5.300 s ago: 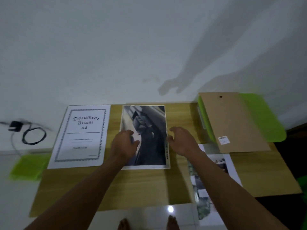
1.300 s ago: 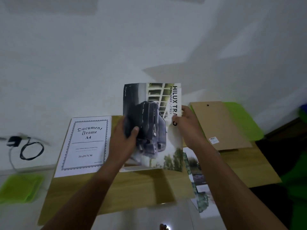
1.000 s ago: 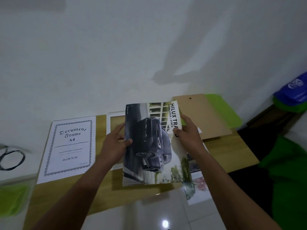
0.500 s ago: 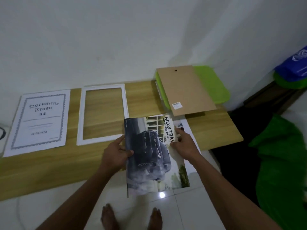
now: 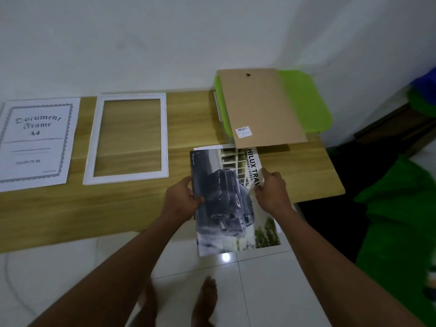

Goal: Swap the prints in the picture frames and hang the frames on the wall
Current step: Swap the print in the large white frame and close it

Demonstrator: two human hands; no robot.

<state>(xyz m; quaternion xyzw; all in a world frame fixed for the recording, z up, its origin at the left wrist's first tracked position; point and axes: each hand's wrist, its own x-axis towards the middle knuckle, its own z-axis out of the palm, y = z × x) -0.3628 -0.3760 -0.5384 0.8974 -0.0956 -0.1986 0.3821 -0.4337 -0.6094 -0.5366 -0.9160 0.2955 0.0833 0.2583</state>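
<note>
Car print runs long axis away from me, far end at the backing board, near end overhanging the worktop. Left grip and right grip pinch its long edges. I read "HILUX TRA", "PRERUNNER / 4TREX" down its right side.

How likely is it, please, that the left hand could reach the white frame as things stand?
Probably yes: the left hand grips the car print, but the white frame lies flat beside it, only bare table between.

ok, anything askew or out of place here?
The brown backing board lies crooked across the green tray. The truck print, pinched by the left hand and right hand, hangs past the table's front edge. Nothing looks damaged.
</note>
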